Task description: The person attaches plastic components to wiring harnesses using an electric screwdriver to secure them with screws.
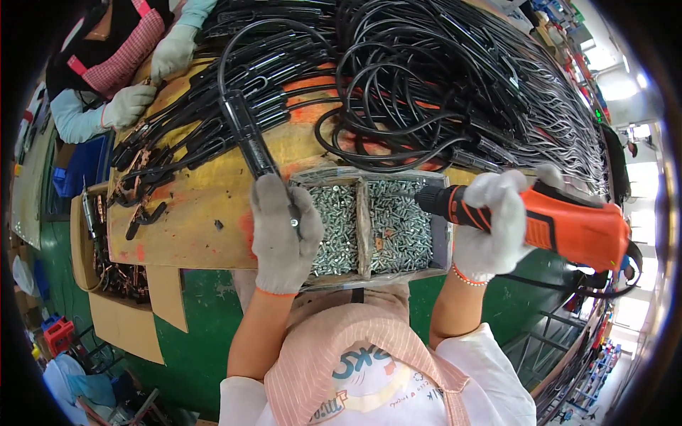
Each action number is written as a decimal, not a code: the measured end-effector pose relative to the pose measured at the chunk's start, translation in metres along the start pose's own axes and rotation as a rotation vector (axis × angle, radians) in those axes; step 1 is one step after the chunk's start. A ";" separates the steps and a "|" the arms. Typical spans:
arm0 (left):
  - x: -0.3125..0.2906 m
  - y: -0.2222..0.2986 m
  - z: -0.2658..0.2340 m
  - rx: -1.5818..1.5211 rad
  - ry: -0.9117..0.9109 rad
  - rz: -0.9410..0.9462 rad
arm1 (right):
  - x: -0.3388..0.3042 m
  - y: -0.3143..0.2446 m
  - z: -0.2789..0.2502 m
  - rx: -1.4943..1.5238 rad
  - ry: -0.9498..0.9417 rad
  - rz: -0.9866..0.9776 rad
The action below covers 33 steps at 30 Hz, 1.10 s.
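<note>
My left hand (278, 231), in a pale grey work glove, is closed round the lower end of a long black plastic handle (244, 131). A thick black cable loops up from the handle's far end. One small shiny screw (294, 222) shows between thumb and fingers. In my right hand (495, 220), also gloved, is an orange and black electric screwdriver (565, 226), lying sideways with its nose to the left. That nose hangs over the right compartment of a divided box (364, 234), where loose silver screws (399, 231) fill both compartments.
Black cables (426, 78) with handles are heaped across the far side of the wooden table (206, 206). At the far left, a co-worker's gloved hands (128, 106) work at the table edge. A cardboard box (117, 284) with copper-coloured parts stands at the left. A cord trails from the screwdriver.
</note>
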State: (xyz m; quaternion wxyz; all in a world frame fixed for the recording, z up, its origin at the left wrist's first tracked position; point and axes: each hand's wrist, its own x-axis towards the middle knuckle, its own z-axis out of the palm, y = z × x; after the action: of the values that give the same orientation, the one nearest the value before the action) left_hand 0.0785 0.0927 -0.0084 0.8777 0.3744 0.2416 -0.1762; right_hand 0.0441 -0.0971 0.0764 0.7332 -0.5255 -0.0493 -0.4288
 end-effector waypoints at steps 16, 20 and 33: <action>-0.008 0.001 0.001 0.144 -0.001 0.093 | -0.010 0.016 -0.023 -0.049 0.156 0.071; -0.013 0.008 0.016 0.270 -0.024 0.156 | 0.007 0.002 -0.027 0.134 0.102 0.087; -0.009 0.003 0.009 0.103 -0.065 0.124 | 0.030 0.017 0.043 0.626 -0.046 0.181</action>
State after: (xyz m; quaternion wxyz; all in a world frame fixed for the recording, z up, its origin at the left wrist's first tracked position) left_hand 0.0753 0.0893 0.0040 0.8739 0.4273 0.1801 -0.1456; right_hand 0.0909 -0.0779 0.0985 0.8930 -0.2862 -0.1486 -0.3140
